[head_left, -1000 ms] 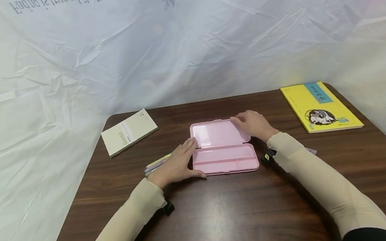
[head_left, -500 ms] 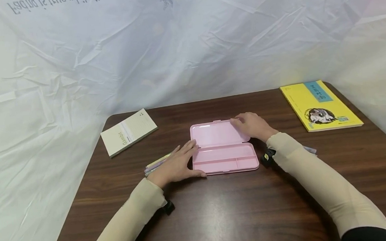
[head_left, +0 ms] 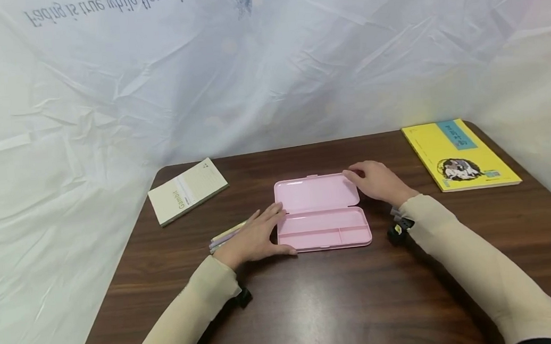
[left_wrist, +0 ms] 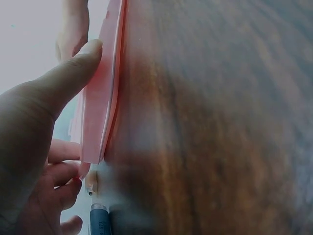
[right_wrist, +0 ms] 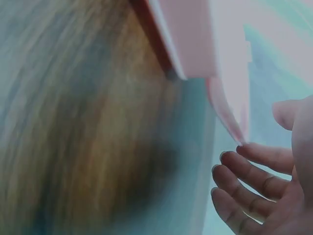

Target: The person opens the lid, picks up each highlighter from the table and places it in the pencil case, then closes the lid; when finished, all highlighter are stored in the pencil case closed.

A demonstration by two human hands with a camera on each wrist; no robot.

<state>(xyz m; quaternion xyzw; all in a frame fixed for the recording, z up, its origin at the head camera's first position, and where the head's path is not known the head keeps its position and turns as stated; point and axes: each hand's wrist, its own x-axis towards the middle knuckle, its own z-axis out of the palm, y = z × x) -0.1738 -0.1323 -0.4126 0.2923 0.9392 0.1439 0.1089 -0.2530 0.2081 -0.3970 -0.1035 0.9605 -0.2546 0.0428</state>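
Observation:
A pink pencil case (head_left: 322, 238) lies with its lid (head_left: 316, 193) folded back, its base divided into bare compartments. My left hand (head_left: 256, 234) spreads over its left end, thumb along the front edge and fingertips near the hinge. In the left wrist view the thumb rests against the front wall of the pencil case (left_wrist: 100, 112). My right hand (head_left: 377, 180) is at the lid's far right corner. The right wrist view shows its fingers loosely bent, one fingertip right at the corner of the lid (right_wrist: 230, 107). Several pens (head_left: 222, 237) lie partly hidden beside the left hand.
A cream notepad (head_left: 188, 191) lies at the back left of the dark wooden table (head_left: 285, 310). A yellow book (head_left: 458, 154) lies at the back right. Part of a greyish pen (head_left: 395, 212) shows by the right wrist. A white printed sheet (head_left: 250, 78) hangs behind.
My right hand has shifted right, from over the lid's top corner to its edge. The left hand and pencil case stay put; the head view has tilted slightly.

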